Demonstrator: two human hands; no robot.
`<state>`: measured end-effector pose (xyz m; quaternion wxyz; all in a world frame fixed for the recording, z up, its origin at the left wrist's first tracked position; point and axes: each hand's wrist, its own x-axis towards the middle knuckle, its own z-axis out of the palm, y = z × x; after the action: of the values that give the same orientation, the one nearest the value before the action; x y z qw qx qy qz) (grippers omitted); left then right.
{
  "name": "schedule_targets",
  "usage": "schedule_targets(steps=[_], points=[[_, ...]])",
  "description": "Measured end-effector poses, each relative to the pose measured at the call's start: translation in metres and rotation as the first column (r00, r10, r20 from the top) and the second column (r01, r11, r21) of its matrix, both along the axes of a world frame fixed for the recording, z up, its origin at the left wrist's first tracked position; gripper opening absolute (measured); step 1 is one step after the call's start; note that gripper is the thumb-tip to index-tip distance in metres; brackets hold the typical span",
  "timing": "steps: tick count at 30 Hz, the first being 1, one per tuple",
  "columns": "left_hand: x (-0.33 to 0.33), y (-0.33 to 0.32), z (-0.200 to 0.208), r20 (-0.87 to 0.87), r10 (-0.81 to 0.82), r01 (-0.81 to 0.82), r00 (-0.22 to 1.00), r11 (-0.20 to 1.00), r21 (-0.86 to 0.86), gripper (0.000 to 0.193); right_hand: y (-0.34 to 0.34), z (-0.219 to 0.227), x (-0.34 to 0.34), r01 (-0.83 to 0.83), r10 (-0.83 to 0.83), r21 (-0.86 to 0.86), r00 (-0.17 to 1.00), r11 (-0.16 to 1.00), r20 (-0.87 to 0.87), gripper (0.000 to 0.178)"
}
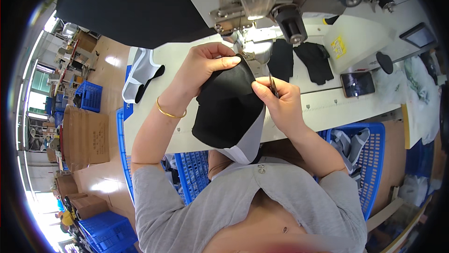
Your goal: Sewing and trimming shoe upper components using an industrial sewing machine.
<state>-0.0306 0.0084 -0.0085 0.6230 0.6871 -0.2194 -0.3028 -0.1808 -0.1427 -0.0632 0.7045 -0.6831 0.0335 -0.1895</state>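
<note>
My left hand (206,68) pinches the upper edge of a black fabric piece (228,108) between thumb and fingers. A grey and white panel (248,145) shows along the piece's lower right side. On the right edge of the same piece, my right hand (280,103) closes thumb and finger. A small dark pointed tool (273,86), which looks like thread snips, sits among the right hand's fingers. The cloth hangs between my hands in front of the sewing machine's lit needle area (256,42).
Black fabric pieces (280,59) lie on the white machine table (322,112), near a phone (358,84). A grey, white and black piece (140,75) lies at the table's left. Below stand blue baskets (374,159) holding grey pieces. Cardboard boxes (86,136) stand farther left.
</note>
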Motion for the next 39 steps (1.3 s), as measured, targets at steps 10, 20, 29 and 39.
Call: schedule_targets(steps=[10,20,29,39], points=[[0.014,-0.021,0.032,-0.152,0.077,-0.072,0.985,0.997,0.041,0.022,-0.009,0.006,0.021,0.099,-0.098,-0.019,0.994,0.995,0.044,0.020],[0.032,-0.019,0.025,-0.331,-0.016,0.035,0.944,0.998,0.051,0.026,-0.003,0.006,0.024,0.087,-0.089,0.046,0.995,0.995,0.038,0.018],[0.009,-0.008,0.026,0.616,-0.041,-0.148,0.786,0.956,0.252,0.027,0.006,0.008,0.026,0.129,-0.129,-0.005,0.991,0.992,0.048,0.019],[-0.063,0.008,-0.005,0.995,-0.094,-0.076,0.035,0.992,0.096,0.030,0.008,0.005,0.020,0.058,-0.063,0.115,0.997,0.992,0.040,0.016]])
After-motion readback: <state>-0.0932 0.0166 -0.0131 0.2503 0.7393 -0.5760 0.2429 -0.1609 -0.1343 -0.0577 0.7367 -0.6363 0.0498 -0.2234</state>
